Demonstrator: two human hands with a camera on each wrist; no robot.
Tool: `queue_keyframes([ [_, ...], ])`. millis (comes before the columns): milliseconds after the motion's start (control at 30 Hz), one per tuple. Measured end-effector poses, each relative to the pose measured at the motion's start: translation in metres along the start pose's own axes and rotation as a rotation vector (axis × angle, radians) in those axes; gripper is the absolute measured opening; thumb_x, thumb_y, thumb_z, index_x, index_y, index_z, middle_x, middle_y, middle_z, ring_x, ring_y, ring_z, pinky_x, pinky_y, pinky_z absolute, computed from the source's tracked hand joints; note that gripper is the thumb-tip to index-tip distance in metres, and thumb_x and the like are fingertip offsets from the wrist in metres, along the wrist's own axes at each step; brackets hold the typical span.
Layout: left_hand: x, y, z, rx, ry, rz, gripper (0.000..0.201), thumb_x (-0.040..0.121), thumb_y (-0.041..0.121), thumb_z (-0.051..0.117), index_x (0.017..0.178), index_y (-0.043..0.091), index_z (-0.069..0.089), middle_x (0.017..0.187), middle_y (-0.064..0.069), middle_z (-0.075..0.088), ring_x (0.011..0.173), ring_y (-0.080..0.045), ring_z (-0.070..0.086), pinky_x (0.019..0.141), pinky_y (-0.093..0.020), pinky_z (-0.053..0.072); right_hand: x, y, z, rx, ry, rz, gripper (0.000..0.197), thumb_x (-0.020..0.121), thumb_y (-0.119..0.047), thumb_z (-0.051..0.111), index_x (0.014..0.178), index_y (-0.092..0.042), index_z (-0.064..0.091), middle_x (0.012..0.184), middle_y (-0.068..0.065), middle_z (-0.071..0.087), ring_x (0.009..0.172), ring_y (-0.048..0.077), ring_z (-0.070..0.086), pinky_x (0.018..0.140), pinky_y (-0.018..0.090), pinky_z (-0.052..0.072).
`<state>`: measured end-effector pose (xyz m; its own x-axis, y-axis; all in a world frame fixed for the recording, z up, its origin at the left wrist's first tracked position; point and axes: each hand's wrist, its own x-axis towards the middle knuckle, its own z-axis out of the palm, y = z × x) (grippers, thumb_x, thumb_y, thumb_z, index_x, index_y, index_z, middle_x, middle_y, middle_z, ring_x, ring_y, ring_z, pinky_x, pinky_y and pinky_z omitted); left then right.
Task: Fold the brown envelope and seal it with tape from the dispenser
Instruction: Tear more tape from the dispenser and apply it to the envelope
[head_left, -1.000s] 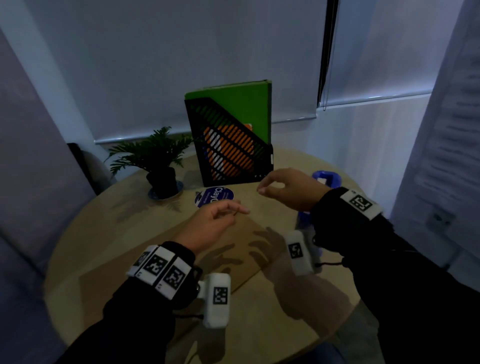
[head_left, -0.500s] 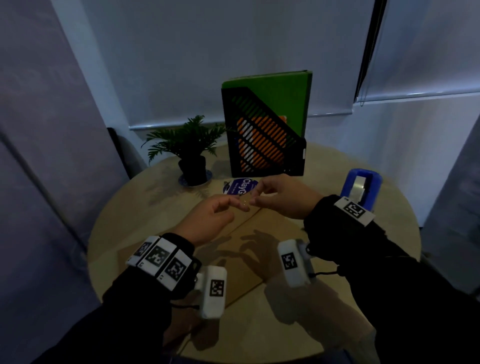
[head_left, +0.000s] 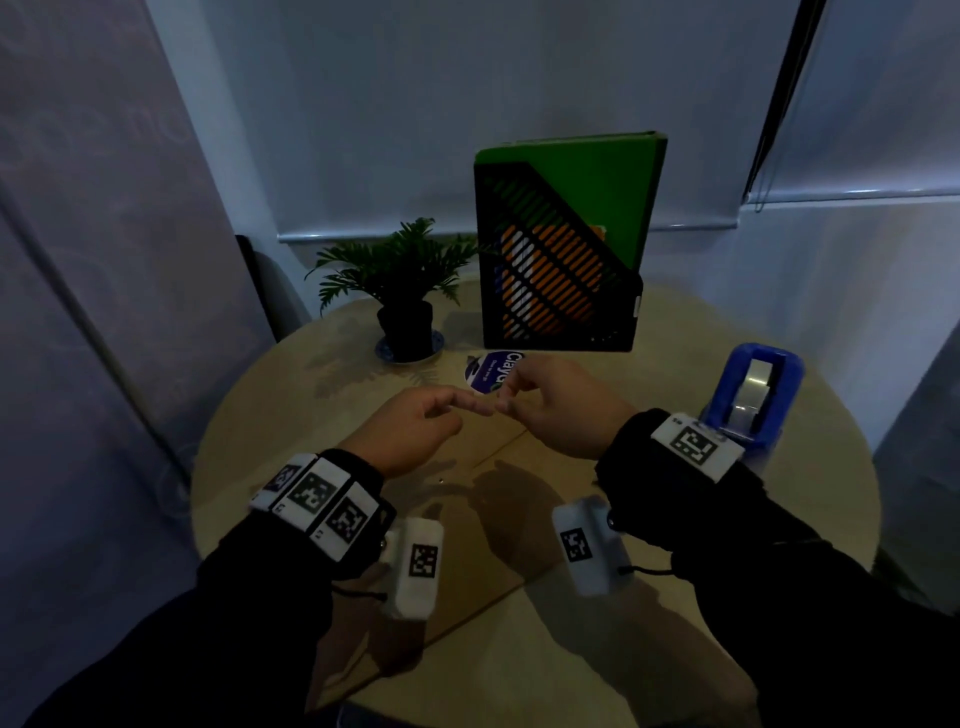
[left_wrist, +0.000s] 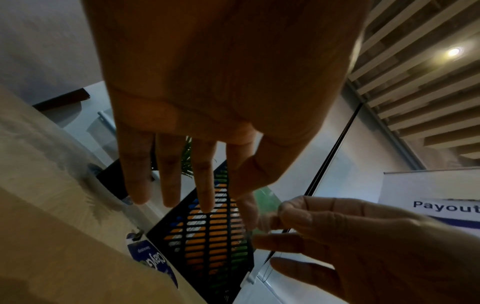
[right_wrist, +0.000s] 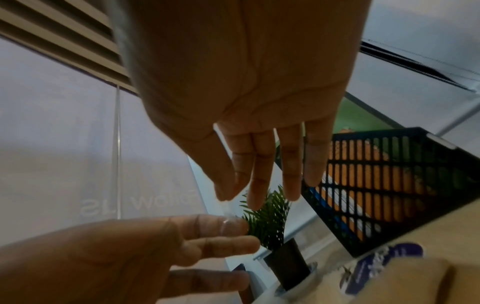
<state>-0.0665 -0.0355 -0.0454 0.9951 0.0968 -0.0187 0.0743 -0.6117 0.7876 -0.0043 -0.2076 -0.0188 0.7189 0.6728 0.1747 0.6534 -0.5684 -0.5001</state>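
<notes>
Above the middle of the round table, the left hand and right hand meet fingertip to fingertip. A short strip of clear tape runs between them: the right hand pinches its upper end between thumb and forefinger, its other fingers straight and close together, and the lower end lies on the left forefinger tip. In the left wrist view the left thumb closes toward that forefinger while the other three fingers point out straight and slightly apart; whether the thumb presses the tape I cannot tell.

Under both hands the envelope lies flat on the table, running from the centre toward 7 o'clock, a straight crease or edge line crossing it; neither hand touches it. At 3 o'clock, just beyond the right wrist, stands the blue dispenser with its roll showing. At 12 o'clock a black file rack holds a green folder. At 11 o'clock sits a potted plant, and between it and the rack lies a blue round sticker.
</notes>
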Motion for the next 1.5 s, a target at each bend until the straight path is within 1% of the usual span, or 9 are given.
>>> queue_keyframes([
  [100,0.004,0.0,-0.008,0.213,0.009,-0.058,0.037,0.095,0.008,0.044,0.125,0.023,0.06,0.131,0.0,0.053,0.118,-0.017,0.052,0.095,-0.027,0.038,0.004,0.002,0.001,0.116,0.006,0.071,0.017,0.098,-0.022,0.05,0.083,-0.016,0.056,0.077,-0.014,0.049,0.087,0.012,0.05,0.069,0.02,0.035],
  [233,0.012,-0.007,-0.015,0.509,-0.141,-0.13,0.04,0.096,0.007,0.039,0.128,0.019,0.06,0.142,-0.002,0.049,0.131,-0.017,0.045,0.107,-0.028,0.033,0.016,0.015,0.006,0.233,0.013,0.203,0.027,0.097,-0.023,0.052,0.091,0.0,0.065,0.09,0.007,0.061,0.079,0.016,0.054,0.062,0.019,0.037],
  [367,0.023,-0.017,-0.011,0.652,-0.303,-0.179,0.04,0.097,0.008,0.039,0.13,0.019,0.059,0.144,-0.001,0.049,0.133,-0.018,0.044,0.114,-0.033,0.031,0.031,0.024,0.018,0.338,-0.12,0.353,0.025,0.093,-0.02,0.057,0.103,-0.002,0.071,0.115,0.008,0.066,0.107,0.021,0.059,0.088,0.029,0.046],
  [433,0.03,-0.026,-0.007,0.681,-0.336,-0.197,0.037,0.098,0.013,0.041,0.13,0.021,0.059,0.143,0.001,0.05,0.131,-0.017,0.046,0.114,-0.035,0.032,0.036,0.026,0.023,0.362,-0.162,0.406,0.021,0.092,-0.018,0.059,0.1,-0.003,0.072,0.105,0.006,0.066,0.102,0.021,0.058,0.085,0.028,0.045],
  [533,0.035,-0.037,-0.002,0.696,-0.38,-0.213,0.038,0.097,0.011,0.041,0.126,0.026,0.062,0.142,0.004,0.051,0.128,-0.017,0.049,0.112,-0.036,0.035,0.04,0.024,0.03,0.331,-0.209,0.44,0.03,0.092,-0.016,0.06,0.063,-0.015,0.057,0.069,-0.004,0.051,0.067,0.01,0.047,0.058,0.017,0.035],
  [633,0.039,-0.048,0.001,0.727,-0.394,-0.211,0.045,0.094,0.005,0.041,0.127,0.03,0.061,0.146,0.004,0.046,0.131,-0.018,0.046,0.112,-0.038,0.035,0.047,0.025,0.039,0.289,-0.241,0.478,0.032,0.092,-0.017,0.061,0.062,-0.011,0.048,0.064,0.001,0.04,0.055,0.011,0.033,0.052,0.022,0.027],
  [1067,0.032,-0.043,0.0,0.909,-0.505,-0.048,0.038,0.098,0.012,0.041,0.13,0.021,0.059,0.146,-0.002,0.043,0.131,-0.022,0.041,0.109,-0.039,0.036,0.069,0.04,0.067,0.211,-0.368,0.595,0.024,0.086,-0.026,0.066,0.067,-0.019,0.053,0.07,-0.003,0.047,0.059,0.01,0.043,0.056,0.021,0.04],
  [1233,0.029,-0.04,-0.001,0.92,-0.511,-0.032,0.039,0.099,0.011,0.038,0.133,0.019,0.056,0.15,-0.001,0.04,0.134,-0.022,0.04,0.109,-0.035,0.034,0.07,0.038,0.068,0.095,-0.437,0.56,0.023,0.09,-0.033,0.062,0.096,-0.011,0.065,0.075,-0.001,0.05,0.061,0.01,0.044,0.052,0.021,0.035],
  [1500,0.027,-0.042,-0.001,0.919,-0.5,-0.018,0.04,0.101,0.013,0.037,0.138,0.02,0.051,0.156,0.002,0.031,0.143,-0.017,0.028,0.114,-0.032,0.025,0.076,0.042,0.072,0.074,-0.442,0.577,0.02,0.091,-0.029,0.061,0.077,-0.014,0.058,0.071,0.0,0.047,0.058,0.012,0.042,0.051,0.021,0.034],
])
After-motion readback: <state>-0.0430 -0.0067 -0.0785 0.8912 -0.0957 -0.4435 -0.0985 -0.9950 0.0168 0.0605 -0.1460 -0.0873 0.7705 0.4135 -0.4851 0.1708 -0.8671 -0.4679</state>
